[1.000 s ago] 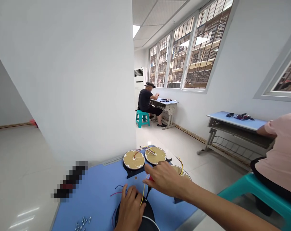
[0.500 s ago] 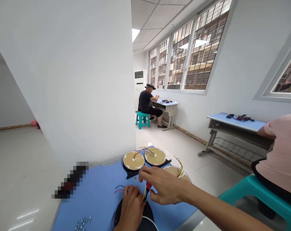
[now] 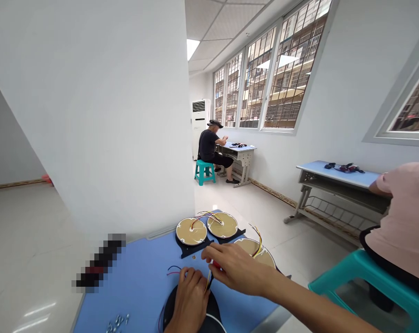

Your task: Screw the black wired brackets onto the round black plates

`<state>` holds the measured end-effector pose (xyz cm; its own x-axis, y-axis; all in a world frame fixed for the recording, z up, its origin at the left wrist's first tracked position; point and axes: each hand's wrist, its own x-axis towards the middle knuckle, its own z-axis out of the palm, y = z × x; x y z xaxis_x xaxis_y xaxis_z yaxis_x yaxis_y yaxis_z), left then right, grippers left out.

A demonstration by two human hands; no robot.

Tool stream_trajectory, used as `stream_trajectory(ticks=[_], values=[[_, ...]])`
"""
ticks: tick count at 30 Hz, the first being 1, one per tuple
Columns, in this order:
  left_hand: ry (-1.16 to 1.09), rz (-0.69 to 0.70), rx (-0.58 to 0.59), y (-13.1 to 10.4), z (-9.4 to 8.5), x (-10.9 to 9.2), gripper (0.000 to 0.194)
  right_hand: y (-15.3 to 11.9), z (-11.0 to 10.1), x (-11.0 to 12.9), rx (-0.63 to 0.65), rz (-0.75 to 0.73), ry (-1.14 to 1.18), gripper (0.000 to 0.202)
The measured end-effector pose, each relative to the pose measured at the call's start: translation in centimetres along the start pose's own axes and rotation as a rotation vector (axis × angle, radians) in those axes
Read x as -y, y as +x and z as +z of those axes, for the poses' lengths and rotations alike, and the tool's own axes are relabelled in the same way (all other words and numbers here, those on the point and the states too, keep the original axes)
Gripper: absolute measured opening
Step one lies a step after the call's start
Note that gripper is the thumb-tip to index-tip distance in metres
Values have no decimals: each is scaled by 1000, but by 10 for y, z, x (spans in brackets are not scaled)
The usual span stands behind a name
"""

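Note:
A black round part [image 3: 214, 306] with a white edge lies on the blue table in front of me. My left hand [image 3: 191, 296] rests over it with curled fingers, pressing it down; dark and red wires [image 3: 174, 270] stick out beside the fingertips. Just to the right, my right hand [image 3: 234, 268] is closed around the red handle of a screwdriver [image 3: 215, 264]. Its dark shaft points down at the part near my left fingers, beside a yellow wire. The tip is hidden.
Several tan discs [image 3: 191, 231] with coloured wires on black bases lie at the table's far side. Loose screws [image 3: 117, 322] sit at front left, and a blurred dark object [image 3: 100, 261] is at the left edge. A person in pink [image 3: 403, 208] sits at right; another [image 3: 209, 145] works farther off.
My right hand has turned slightly around the screwdriver handle, covering more of it. My left hand stays on the black part. The view has shifted a little.

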<state>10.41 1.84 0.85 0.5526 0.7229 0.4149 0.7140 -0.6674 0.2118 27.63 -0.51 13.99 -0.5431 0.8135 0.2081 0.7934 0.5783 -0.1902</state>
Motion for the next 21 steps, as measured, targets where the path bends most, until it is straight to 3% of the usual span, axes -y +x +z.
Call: stream_trajectory(ticks=[6, 9, 11, 14, 16, 18, 21], values=[[90, 33, -60, 5, -6, -8, 20, -18, 0, 3, -180, 46, 222, 26], [177, 34, -151, 4, -25, -5, 20, -39, -1, -4, -400, 123, 372, 19], [163, -5, -220, -5, -44, 8, 19, -58, 0, -14, -584, 215, 458, 18], [-53, -254, -293, -36, -72, 40, 17, -89, 10, -33, -721, 384, 415, 21], [-183, -502, -369, -62, -88, 64, 22, -105, 27, -42, -659, 450, 374, 23], [-176, -735, -403, -86, -98, 83, 28, -114, 49, -46, -596, 432, 358, 23], [-100, -862, -399, -114, -100, 102, 32, -117, 88, -44, -589, 314, 273, 24]])
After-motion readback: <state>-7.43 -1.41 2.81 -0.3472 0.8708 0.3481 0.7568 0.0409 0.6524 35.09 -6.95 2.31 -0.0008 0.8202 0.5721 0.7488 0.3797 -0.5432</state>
